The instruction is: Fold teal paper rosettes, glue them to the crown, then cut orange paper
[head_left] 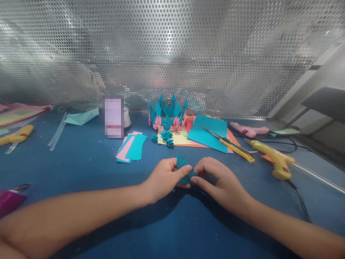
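Between my two hands is a small folded piece of teal paper [183, 174], held just above the table. My left hand [168, 176] pinches it with the thumb on top and fingers underneath. At its right corner, my right hand [212, 176] grips the paper between thumb and curled fingertips. Beyond the hands lie small teal paper flowers [166, 135]. Behind them stands a teal paper crown [168, 115] with pink paper flowers around its base. A fanned stack of cut teal and pink paper strips [134, 147] rests to the left.
On the right lie a yellow utility knife [237, 149], scissors partly beneath it, teal sheets [210, 131], a yellow glue gun [275, 156] with its cord, and a pink glue gun [249, 129]. A blurred-out phone-like rectangle [113, 117] stands at left. A perforated metal panel [167, 54] closes the back.
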{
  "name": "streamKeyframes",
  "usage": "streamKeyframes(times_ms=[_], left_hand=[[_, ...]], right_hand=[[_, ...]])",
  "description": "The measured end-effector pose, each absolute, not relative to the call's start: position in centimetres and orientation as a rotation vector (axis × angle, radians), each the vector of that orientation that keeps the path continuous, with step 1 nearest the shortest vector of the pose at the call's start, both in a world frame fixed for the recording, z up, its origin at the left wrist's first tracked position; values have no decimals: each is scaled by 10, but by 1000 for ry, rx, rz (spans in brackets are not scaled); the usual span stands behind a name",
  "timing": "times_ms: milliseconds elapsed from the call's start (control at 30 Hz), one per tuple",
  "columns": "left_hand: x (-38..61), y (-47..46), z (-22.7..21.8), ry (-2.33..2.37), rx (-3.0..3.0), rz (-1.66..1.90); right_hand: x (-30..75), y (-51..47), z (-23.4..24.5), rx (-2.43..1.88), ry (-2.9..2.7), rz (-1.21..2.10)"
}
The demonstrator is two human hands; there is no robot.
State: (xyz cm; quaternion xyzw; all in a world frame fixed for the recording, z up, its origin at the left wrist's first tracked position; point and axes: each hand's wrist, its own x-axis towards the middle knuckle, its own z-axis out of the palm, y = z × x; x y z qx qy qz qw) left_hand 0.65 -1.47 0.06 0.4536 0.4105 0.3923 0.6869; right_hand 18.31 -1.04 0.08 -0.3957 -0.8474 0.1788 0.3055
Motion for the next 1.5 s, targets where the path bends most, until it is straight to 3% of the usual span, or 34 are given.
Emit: streamKeyframes(times_ms=[1100, 1500], left_hand=[[7, -12, -1, 768, 1035, 853], [7, -13, -4, 821, 1088, 908]], right_hand=[[181, -8, 0, -1122, -1955, 923], [184, -9, 4, -1142, -1900, 861]])
